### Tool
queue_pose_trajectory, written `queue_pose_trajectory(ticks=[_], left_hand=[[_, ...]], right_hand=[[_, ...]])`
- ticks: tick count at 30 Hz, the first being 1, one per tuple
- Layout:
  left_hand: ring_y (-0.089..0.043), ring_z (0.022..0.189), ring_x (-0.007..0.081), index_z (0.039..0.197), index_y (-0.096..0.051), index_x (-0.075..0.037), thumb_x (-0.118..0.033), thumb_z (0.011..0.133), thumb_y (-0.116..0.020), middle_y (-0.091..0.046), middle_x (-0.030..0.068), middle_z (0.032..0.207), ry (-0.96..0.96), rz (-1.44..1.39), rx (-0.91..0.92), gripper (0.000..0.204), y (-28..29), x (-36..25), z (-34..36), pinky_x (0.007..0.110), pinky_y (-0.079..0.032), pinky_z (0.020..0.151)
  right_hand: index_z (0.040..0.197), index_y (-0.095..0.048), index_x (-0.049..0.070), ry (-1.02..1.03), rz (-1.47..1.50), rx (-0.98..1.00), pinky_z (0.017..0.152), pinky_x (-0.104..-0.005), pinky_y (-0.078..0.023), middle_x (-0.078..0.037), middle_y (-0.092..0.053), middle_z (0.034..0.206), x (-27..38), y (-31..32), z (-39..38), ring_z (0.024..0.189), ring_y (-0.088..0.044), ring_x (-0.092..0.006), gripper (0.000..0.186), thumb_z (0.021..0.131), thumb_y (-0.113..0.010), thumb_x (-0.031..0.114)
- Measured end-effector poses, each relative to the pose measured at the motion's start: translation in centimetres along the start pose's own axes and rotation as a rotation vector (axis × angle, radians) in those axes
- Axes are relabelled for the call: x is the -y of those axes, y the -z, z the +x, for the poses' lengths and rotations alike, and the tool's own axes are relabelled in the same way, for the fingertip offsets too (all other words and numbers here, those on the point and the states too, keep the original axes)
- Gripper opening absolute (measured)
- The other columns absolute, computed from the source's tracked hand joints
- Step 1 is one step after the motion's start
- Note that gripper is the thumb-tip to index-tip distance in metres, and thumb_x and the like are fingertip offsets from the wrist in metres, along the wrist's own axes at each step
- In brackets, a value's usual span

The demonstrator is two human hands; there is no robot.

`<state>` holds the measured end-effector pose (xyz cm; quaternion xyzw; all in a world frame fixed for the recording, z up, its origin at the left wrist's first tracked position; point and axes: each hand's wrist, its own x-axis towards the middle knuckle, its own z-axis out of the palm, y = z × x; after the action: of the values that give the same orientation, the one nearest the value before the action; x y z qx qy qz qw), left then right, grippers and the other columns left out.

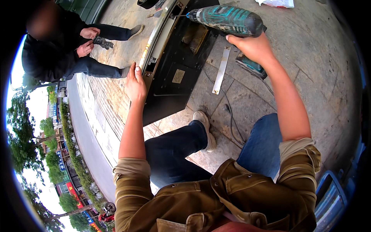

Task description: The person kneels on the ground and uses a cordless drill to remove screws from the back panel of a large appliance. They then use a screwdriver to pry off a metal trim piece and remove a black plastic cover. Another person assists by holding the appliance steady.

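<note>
My right hand (253,48) is closed on a teal and black cordless drill (228,21). Its thin bit points left at a metal fitting (172,15) on the top edge of a black metal panel (170,91); whether the tip touches is unclear. My left hand (135,83) grips that panel's long silver edge (148,50) lower down, fingers close together. A small label (177,76) and a recessed opening sit on the panel. Beside it, a silver strip with holes (221,69) lies on the paving.
Another person (52,58) in dark clothes stands at the left, handling dark gloves (102,42). Cables (232,120) run over the paving by my legs. A white bag (274,3) lies at the top, a blue metal frame (330,185) at lower right. A road and trees are on the left.
</note>
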<state>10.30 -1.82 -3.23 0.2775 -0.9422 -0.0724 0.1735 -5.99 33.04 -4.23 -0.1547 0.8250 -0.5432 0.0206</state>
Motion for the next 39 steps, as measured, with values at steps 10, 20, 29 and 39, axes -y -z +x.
queue_pose_trajectory(ticks=[10,20,29,39], left_hand=[[-0.053,0.112,0.0323,0.130,-0.049,-0.014,-0.043,0.098,-0.032,-0.056,0.0142,0.122,0.007,0.000,0.001,0.046,-0.2,0.1,0.1,0.039,-0.041,0.094],[-0.053,0.111,0.0321,0.128,-0.051,-0.012,-0.042,0.098,-0.033,-0.057,0.0141,0.121,-0.027,-0.017,-0.015,0.046,-0.1,-0.3,0.3,0.039,-0.041,0.093],[-0.053,0.111,0.0322,0.128,-0.051,-0.011,-0.041,0.098,-0.034,-0.057,0.0144,0.120,-0.008,-0.032,0.006,0.046,-0.1,-0.3,0.3,0.039,-0.041,0.093],[-0.055,0.109,0.0340,0.128,-0.051,-0.013,-0.044,0.097,-0.032,-0.059,0.0162,0.118,0.011,-0.041,-0.003,0.047,-0.4,-1.0,0.6,0.040,-0.042,0.091]], right_hand=[[0.093,-0.066,0.007,0.063,-0.004,-0.018,0.074,-0.0381,-0.050,-0.015,-0.068,0.085,-0.2,-1.8,1.3,0.083,-0.065,-0.0309,0.033,0.069,-0.068,0.028],[0.090,-0.066,0.006,0.112,-0.028,0.000,0.070,-0.0390,-0.051,-0.015,-0.067,0.080,-0.4,-2.5,2.2,0.078,-0.065,-0.0315,0.030,0.069,-0.068,0.028],[0.089,-0.066,0.007,0.112,-0.054,-0.020,0.069,-0.0387,-0.050,-0.015,-0.067,0.078,0.0,-2.4,2.6,0.077,-0.065,-0.0310,0.030,0.069,-0.067,0.029],[0.094,-0.066,0.007,0.076,-0.114,0.055,0.074,-0.0362,-0.049,-0.013,-0.067,0.085,1.1,-1.6,2.9,0.082,-0.064,-0.0277,0.033,0.069,-0.068,0.029]])
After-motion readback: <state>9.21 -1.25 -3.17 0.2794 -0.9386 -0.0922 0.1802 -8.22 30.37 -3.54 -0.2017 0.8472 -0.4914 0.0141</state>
